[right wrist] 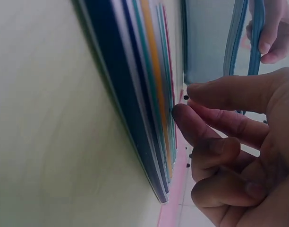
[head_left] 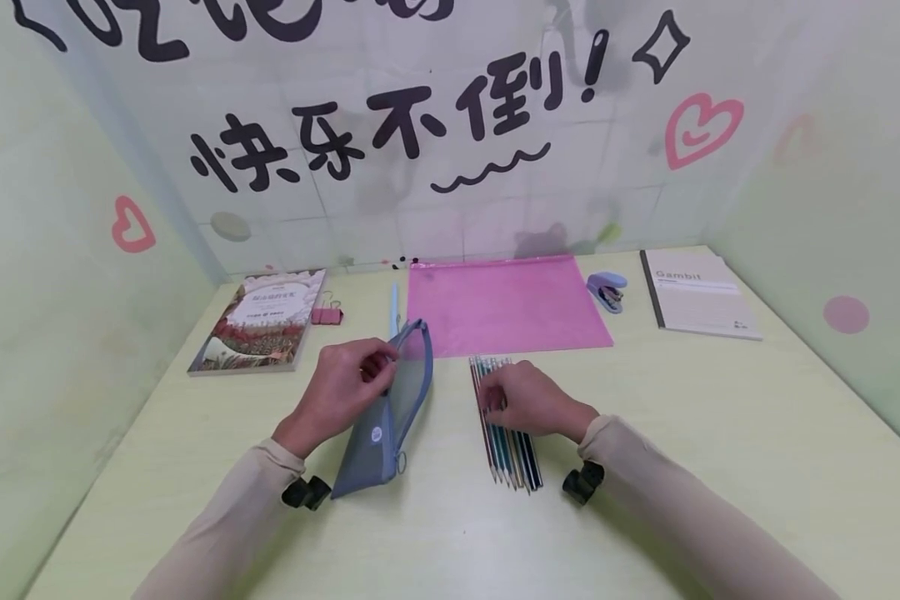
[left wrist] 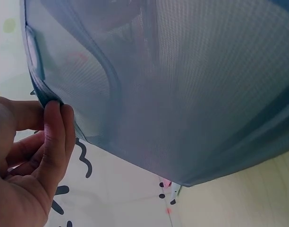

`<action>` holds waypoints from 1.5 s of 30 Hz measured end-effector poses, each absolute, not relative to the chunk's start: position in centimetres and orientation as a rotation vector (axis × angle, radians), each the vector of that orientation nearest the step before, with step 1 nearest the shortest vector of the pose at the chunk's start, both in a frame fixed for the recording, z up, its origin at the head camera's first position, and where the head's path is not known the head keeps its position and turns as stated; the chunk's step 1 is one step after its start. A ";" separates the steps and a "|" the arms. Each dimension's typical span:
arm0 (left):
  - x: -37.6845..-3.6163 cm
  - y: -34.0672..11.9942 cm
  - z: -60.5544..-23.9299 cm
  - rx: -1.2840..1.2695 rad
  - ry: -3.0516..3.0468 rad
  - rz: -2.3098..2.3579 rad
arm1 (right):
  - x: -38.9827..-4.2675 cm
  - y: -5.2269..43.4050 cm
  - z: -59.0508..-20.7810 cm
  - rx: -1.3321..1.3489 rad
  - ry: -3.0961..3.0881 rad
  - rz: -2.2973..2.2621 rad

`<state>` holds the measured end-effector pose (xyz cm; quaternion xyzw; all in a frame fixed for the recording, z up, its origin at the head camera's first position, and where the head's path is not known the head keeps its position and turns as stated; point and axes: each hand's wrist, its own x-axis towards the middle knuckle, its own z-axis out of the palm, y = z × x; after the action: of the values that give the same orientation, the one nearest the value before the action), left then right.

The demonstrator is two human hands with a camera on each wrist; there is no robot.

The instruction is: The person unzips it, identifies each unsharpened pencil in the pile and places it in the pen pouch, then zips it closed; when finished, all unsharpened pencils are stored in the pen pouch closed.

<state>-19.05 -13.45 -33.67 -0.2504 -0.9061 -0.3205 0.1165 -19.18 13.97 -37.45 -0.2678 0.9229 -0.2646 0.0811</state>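
My left hand (head_left: 345, 383) pinches the zip edge of a blue-grey mesh pencil case (head_left: 367, 450), whose mouth gapes toward the right. In the left wrist view, the thumb and fingers (left wrist: 52, 137) grip that edge, and the mesh pencil case (left wrist: 149, 109) fills most of the picture. My right hand (head_left: 528, 398) is over a row of several pencils (head_left: 508, 458) lying side by side, points toward me. Seen from the right wrist, its fingers (right wrist: 215, 146) are bent, with fingertips right by the pencils (right wrist: 149, 90) and nothing visible between thumb and forefinger.
A pink translucent folder (head_left: 506, 308) lies behind the pencils, with a light blue stick-like item (head_left: 394, 307) left of it. A blue stapler (head_left: 607, 292) and a notebook (head_left: 697, 292) are at back right. At back left are a book (head_left: 262, 321) and a pink binder clip (head_left: 327, 315).
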 end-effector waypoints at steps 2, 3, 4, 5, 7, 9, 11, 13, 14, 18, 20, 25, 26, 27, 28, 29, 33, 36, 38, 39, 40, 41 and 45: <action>-19.0 -13.5 -33.6 -0.732 -2.657 -0.941 | -19.2 14.1 -37.4 -0.789 2.782 -0.760; -19.1 -13.5 -33.6 -0.732 -2.660 -0.941 | -19.3 14.2 -37.4 -0.783 2.787 -0.754; -19.1 -13.5 -33.5 -0.732 -2.662 -0.940 | -19.3 14.3 -37.4 -0.775 2.788 -0.750; -19.1 -13.5 -33.6 -0.734 -2.664 -0.938 | -19.3 14.4 -37.4 -0.766 2.786 -0.752; -19.2 -13.5 -33.5 -0.736 -2.663 -0.937 | -19.3 14.5 -37.4 -0.766 2.778 -0.756; -19.2 -13.6 -33.5 -0.739 -2.662 -0.934 | -19.3 14.5 -37.5 -0.757 2.772 -0.755; -19.3 -13.6 -33.6 -0.740 -2.663 -0.936 | -19.3 14.4 -37.6 -0.754 2.772 -0.750; -19.2 -13.6 -33.6 -0.738 -2.665 -0.938 | -19.3 14.4 -37.5 -0.744 2.777 -0.750; -19.2 -13.6 -33.6 -0.737 -2.667 -0.939 | -19.3 14.4 -37.5 -0.744 2.783 -0.751; -19.1 -13.6 -33.6 -0.736 -2.674 -0.946 | -19.2 14.6 -37.2 -0.704 2.801 -0.735; -19.0 -13.6 -33.6 -0.730 -2.681 -0.949 | -19.2 14.8 -37.2 -0.692 2.793 -0.712; -19.0 -13.6 -33.6 -0.738 -2.676 -0.935 | -19.0 14.8 -37.4 -0.680 2.770 -0.685; -19.0 -13.6 -33.6 -0.745 -2.672 -0.934 | -18.9 14.6 -37.3 -0.675 2.776 -0.681; -19.0 -13.6 -33.6 -0.751 -2.669 -0.930 | -18.8 14.5 -37.3 -0.670 2.781 -0.676; -19.1 -13.6 -33.6 -0.755 -2.667 -0.929 | -18.7 14.3 -37.3 -0.659 2.786 -0.670; -19.1 -13.6 -33.6 -0.756 -2.665 -0.928 | -18.7 14.2 -37.3 -0.643 2.790 -0.667; -19.0 -13.6 -33.5 -0.748 -2.673 -0.931 | -18.5 13.7 -37.1 -0.605 2.799 -0.665; -19.0 -13.6 -33.5 -0.746 -2.678 -0.929 | -18.5 13.4 -37.0 -0.564 2.808 -0.654; -19.0 -13.6 -33.5 -0.746 -2.679 -0.928 | -18.6 13.1 -37.0 -0.525 2.814 -0.637; -19.0 -13.6 -33.5 -0.747 -2.678 -0.927 | -18.6 12.9 -37.1 -0.499 2.818 -0.625; -19.0 -13.6 -33.5 -0.747 -2.677 -0.926 | -18.6 12.7 -37.1 -0.478 2.826 -0.607; -19.0 -13.6 -33.5 -0.748 -2.677 -0.928 | -18.7 12.5 -37.1 -0.464 2.832 -0.598; -19.0 -13.6 -33.6 -0.740 -2.682 -0.925 | -18.7 12.0 -37.1 -0.439 2.844 -0.572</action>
<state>-18.96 -13.63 -33.58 -0.2511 -0.9097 -0.3137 0.1049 -18.72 11.96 -37.06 -0.1487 0.9642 -0.1937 0.1036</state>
